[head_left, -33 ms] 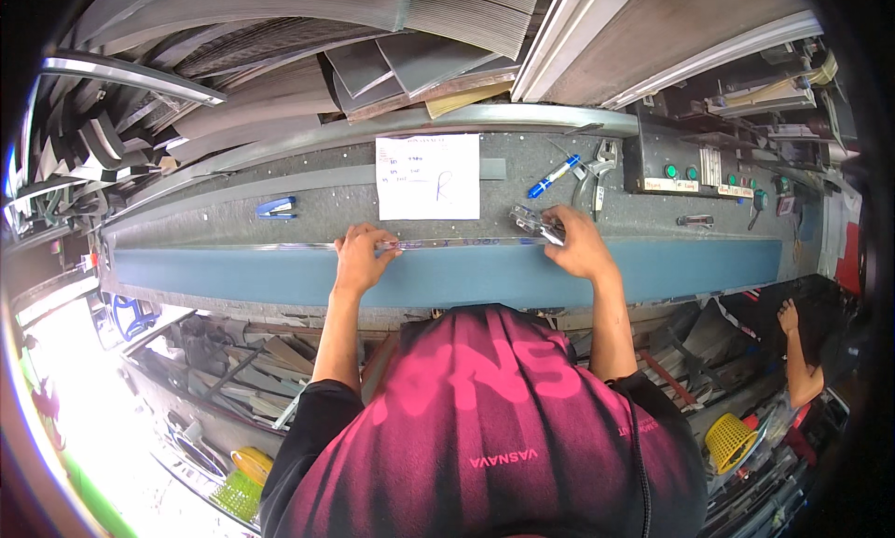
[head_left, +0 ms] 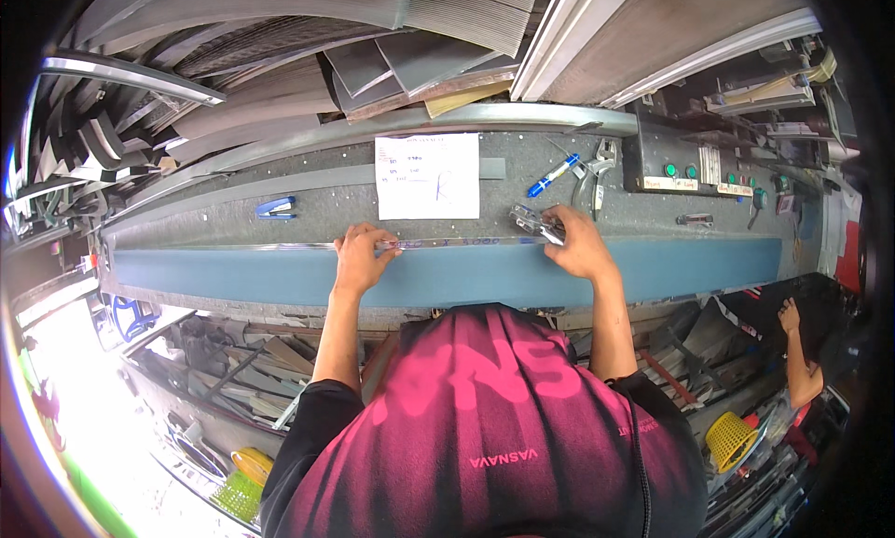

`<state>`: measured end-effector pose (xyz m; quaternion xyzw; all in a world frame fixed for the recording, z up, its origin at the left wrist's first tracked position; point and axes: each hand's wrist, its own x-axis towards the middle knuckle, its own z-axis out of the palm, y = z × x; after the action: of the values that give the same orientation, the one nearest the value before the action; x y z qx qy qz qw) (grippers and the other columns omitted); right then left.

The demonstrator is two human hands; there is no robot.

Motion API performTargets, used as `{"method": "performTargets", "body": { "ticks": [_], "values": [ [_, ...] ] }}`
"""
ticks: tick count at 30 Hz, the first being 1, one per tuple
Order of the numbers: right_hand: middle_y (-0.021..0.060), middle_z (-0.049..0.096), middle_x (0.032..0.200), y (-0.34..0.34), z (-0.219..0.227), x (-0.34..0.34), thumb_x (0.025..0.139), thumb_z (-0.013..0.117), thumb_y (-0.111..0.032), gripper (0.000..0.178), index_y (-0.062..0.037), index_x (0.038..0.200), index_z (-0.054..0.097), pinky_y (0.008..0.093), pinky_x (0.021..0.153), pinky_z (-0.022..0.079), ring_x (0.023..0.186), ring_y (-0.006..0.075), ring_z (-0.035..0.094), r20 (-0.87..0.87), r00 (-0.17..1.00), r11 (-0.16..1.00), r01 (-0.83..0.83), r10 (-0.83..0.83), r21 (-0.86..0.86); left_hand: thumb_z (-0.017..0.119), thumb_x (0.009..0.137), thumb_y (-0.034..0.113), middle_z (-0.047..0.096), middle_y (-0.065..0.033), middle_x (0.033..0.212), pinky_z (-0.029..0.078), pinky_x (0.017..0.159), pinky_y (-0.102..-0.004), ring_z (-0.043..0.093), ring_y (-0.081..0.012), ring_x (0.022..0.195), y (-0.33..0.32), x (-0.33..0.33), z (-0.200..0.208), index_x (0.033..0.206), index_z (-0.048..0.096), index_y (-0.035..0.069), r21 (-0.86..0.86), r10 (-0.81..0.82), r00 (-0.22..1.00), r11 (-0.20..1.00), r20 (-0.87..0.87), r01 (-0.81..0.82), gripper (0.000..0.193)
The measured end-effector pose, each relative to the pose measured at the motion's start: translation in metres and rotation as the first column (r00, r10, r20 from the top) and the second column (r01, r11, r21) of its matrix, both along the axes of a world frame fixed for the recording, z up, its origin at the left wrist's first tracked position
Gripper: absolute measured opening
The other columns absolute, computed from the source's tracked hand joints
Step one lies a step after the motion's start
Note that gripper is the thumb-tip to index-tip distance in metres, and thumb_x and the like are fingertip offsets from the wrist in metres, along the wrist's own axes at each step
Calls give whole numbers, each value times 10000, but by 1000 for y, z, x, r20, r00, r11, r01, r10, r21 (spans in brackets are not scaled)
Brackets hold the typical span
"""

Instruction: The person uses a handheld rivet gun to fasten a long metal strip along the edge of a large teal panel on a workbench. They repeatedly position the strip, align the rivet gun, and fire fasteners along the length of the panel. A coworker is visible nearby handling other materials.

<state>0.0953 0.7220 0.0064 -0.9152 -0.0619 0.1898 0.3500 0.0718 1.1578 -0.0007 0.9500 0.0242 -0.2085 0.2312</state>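
A long blue-grey panel (head_left: pixel 466 272) lies across the bench in front of me. Along its far edge runs a thin shiny strip (head_left: pixel 224 247), with handwritten marks in the stretch between my hands. My left hand (head_left: pixel 362 263) is closed at that edge, thumb and finger pinched on something small that I cannot make out. Farther right, my right hand (head_left: pixel 580 244) is wrapped round a silvery hand tool (head_left: pixel 533 223) whose exact kind is unclear. The tool's end sits just beyond the panel's far edge.
Beyond the panel lie a written paper sheet (head_left: pixel 427 193), a blue stapler (head_left: pixel 276 207), a blue marker (head_left: pixel 553 176) and an adjustable wrench (head_left: pixel 603 165). A black box with green buttons (head_left: pixel 670 172) stands at the right. Another person's arm (head_left: pixel 797 356) shows at far right.
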Motion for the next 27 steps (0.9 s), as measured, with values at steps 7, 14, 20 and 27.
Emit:
{"method": "performTargets", "body": {
  "ticks": [7,14,20,27],
  "values": [
    [206,741,1182,4,-6,-8,737,787,-122,518,-41,1241,695,491,1019,536,1147,430,680,24,999,998,36,-35,-43,941,834,274,737,-16,1096,398,1048,-512,650,-266,1135,2,-6,-5,1034,863,179,-46,26,997,999,72,-23,235],
    [192,737,1199,9,-21,10,729,808,-157,523,-73,1236,705,504,1041,523,1164,431,679,-1,1000,997,-31,31,-76,944,815,265,717,-9,1085,401,1057,-508,639,-265,1134,1,-16,-12,1032,858,168,-52,35,974,998,222,-24,253],
    [197,731,1289,12,-23,23,748,808,-201,541,-104,1271,712,530,1102,507,1235,446,670,-134,989,986,-78,59,-145,941,812,246,699,3,1079,400,1064,-511,628,-262,1134,-2,-23,-15,1037,854,167,-34,41,956,999,289,-32,254],
    [244,748,1276,9,-22,36,761,803,-208,527,-57,1260,724,523,1070,548,1212,462,698,-194,976,981,-129,99,-148,938,814,256,699,1,1073,406,1048,-488,630,-267,1135,-5,-24,-19,1015,850,157,-4,29,945,1000,326,-29,241]
  ]
}}
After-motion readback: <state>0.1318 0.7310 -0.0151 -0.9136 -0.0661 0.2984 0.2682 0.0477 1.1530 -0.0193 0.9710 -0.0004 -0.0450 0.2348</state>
